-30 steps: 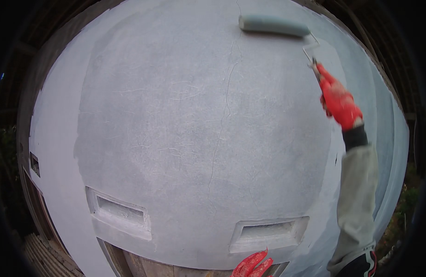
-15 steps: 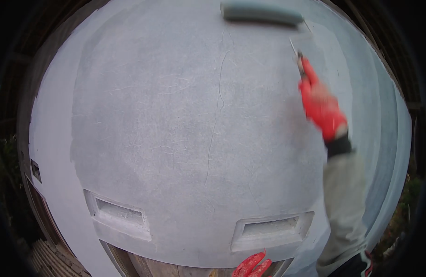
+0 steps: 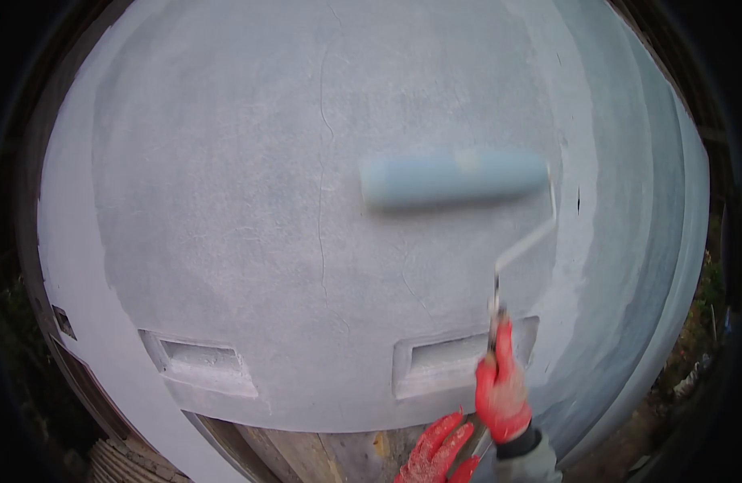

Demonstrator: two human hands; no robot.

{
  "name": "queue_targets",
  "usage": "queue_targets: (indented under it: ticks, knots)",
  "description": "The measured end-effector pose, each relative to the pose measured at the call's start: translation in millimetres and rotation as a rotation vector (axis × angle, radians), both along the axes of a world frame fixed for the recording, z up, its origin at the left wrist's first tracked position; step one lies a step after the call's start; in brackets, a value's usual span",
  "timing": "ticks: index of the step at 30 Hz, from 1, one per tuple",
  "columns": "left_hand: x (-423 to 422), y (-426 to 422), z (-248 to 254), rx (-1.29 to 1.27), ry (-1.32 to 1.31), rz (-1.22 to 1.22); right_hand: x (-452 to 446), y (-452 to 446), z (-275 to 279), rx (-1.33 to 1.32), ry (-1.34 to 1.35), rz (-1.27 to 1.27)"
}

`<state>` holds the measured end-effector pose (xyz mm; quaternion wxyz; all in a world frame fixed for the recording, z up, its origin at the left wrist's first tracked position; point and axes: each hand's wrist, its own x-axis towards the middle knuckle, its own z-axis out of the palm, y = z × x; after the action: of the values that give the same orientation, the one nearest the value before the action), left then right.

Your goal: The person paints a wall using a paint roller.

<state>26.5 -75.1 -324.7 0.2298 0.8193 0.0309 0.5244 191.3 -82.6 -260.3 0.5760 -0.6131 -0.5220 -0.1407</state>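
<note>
In a red glove, my right hand (image 3: pixel 503 394) is wrapped round the handle of a paint roller (image 3: pixel 455 177). The roller's wide pale-blue sleeve lies level across the grey-white wall (image 3: pixel 218 185), blurred by motion. A bent metal frame (image 3: pixel 525 245) joins it to the handle. My left hand (image 3: pixel 437 452), also in a red glove smeared with white, is low in the view beside my right wrist. Its fingers are stretched out in front of wooden boards, and nothing shows in them.
Two recessed niches, a left one (image 3: pixel 202 361) and a right one (image 3: pixel 443 358), are set low in the wall. Below them are wooden boards (image 3: pixel 347 451). A thin crack (image 3: pixel 321 209) runs down the plaster. Toward the right the wall curves away in differently shaded bands.
My right hand has come down with the paint roller, from the top of the wall to mid-height. More of my left hand shows at the bottom. The view has shifted somewhat.
</note>
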Motion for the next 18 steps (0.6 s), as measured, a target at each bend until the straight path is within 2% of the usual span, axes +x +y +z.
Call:
queue_targets:
  ticks: [2, 3, 5, 7, 9, 10, 12, 14, 15, 17, 18]
  knots:
    - [1, -3, 0, -0.027, 0.001, 0.030, -1, 17, 46, 0.123, -0.008, 0.091]
    - [1, -4, 0, -0.041, -0.013, 0.058, -3, 24, 60, 0.096, 0.010, 0.057]
    - [-3, -6, -5, -0.077, 0.008, 0.097, -8, 27, 51, 0.062, 0.040, 0.027]
    - [-10, -5, -12, -0.102, 0.018, 0.140, -16, 31, -3, 0.088, 0.097, 0.067]
    - [-20, -3, -30, -0.196, 0.061, 0.199, -24, 20, -93, -0.065, 0.065, -0.032]
    - [-21, -1, -46, -0.191, 0.054, 0.217, -26, 19, -147, -0.036, 0.012, -0.012]
    - [-21, 8, -79, -0.229, 0.103, 0.233, -31, 14, -199, 0.002, -0.030, 0.028]
    - [-14, 13, -84, -0.294, 0.127, 0.233, -39, 5, -209, -0.097, 0.092, 0.100]
    - [-14, 11, -85, -0.372, 0.147, 0.209, -40, 10, -184, 0.006, 0.044, 0.083]
    - [-11, 11, -47, -0.401, 0.181, 0.165, -37, 21, -102, 0.081, 0.063, 0.076]
    - [-8, 12, -28, -0.395, 0.132, 0.055, -38, 21, -68, 0.050, 0.131, 0.082]
